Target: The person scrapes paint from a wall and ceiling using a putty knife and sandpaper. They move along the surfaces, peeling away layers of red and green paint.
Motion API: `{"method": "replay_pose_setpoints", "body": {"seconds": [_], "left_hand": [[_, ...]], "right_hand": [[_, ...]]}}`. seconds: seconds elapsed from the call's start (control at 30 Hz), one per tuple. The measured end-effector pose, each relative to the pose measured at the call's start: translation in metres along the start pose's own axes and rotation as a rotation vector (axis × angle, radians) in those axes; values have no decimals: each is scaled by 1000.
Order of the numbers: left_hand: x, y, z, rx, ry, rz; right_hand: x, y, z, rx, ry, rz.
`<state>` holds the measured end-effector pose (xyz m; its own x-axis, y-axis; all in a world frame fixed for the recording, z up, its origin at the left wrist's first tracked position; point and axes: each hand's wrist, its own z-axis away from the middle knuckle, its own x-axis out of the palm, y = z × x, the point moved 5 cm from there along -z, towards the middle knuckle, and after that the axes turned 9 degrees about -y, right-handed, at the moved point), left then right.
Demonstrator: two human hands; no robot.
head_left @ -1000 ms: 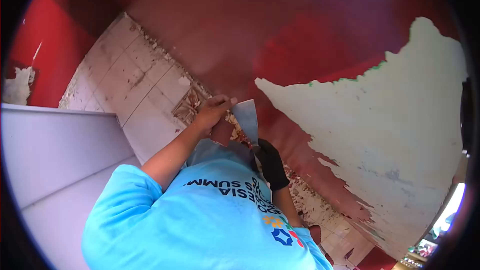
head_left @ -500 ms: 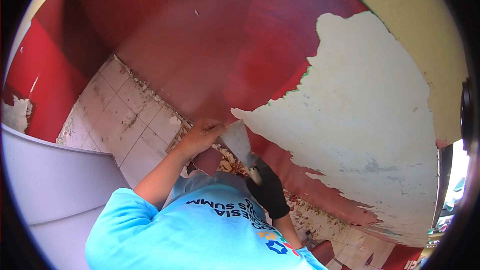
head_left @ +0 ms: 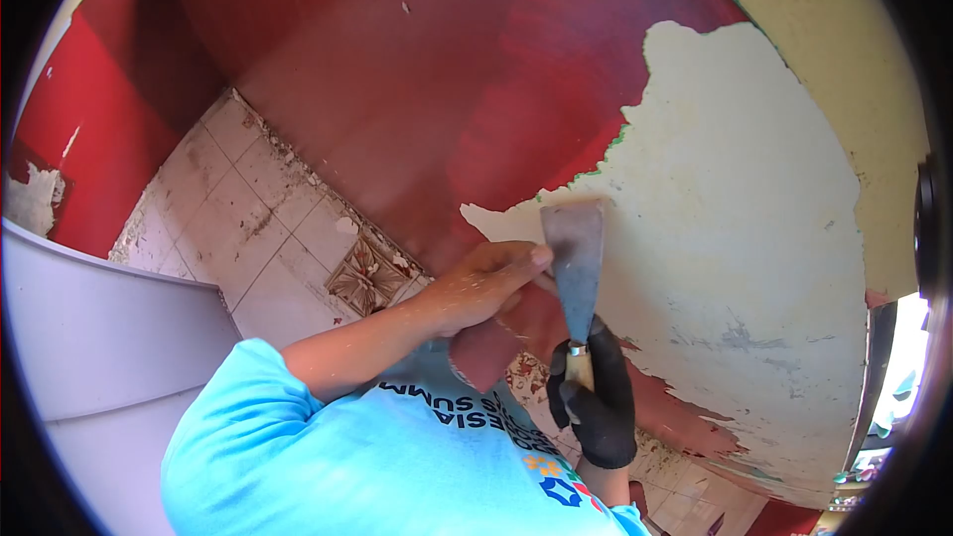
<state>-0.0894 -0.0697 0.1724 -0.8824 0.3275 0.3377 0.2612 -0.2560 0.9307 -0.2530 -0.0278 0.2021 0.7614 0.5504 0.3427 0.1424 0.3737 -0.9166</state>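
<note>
My right hand (head_left: 608, 397), in a black glove, grips the wooden handle of a putty knife (head_left: 578, 273). The knife's wide metal blade points up, in front of the bare pale patch (head_left: 735, 199) on the red wall (head_left: 377, 79). My bare left hand (head_left: 486, 283) is beside the blade, its thumb tip at the blade's left edge. A dull red piece of peeled paint (head_left: 484, 352) hangs below the left hand and seems held by its fingers, which are partly hidden. Ragged paint edges border the patch.
White floor tiles (head_left: 238, 208) at the left carry paint chips and dust. A brown patterned tile (head_left: 364, 276) lies near the wall's foot. A pale grey panel (head_left: 119, 337) stands at the lower left. A cream wall strip (head_left: 824, 40) runs along the upper right.
Both hands have moved to the right. The putty knife has turned more upright and now overlaps the pale patch. The red piece has moved along with my left hand.
</note>
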Motion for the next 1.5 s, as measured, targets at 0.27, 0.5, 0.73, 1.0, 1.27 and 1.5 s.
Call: {"method": "replay_pose_setpoints", "body": {"seconds": [0.27,0.5,0.73,1.0,1.27,1.5], "left_hand": [[21,-15,-31,49,-124,460],[29,-22,-33,179,-114,567],[29,-24,-35,193,-74,747],[24,-20,-35,129,65,662],[33,-17,-31,92,11,624],[33,-22,-33,121,21,699]], "right_hand": [[5,-9,0,-8,252,80],[11,-12,8,65,462,120],[9,-21,-1,89,461,208],[9,-24,-4,116,476,393],[10,-20,14,58,528,495],[8,-31,13,89,539,615]]}}
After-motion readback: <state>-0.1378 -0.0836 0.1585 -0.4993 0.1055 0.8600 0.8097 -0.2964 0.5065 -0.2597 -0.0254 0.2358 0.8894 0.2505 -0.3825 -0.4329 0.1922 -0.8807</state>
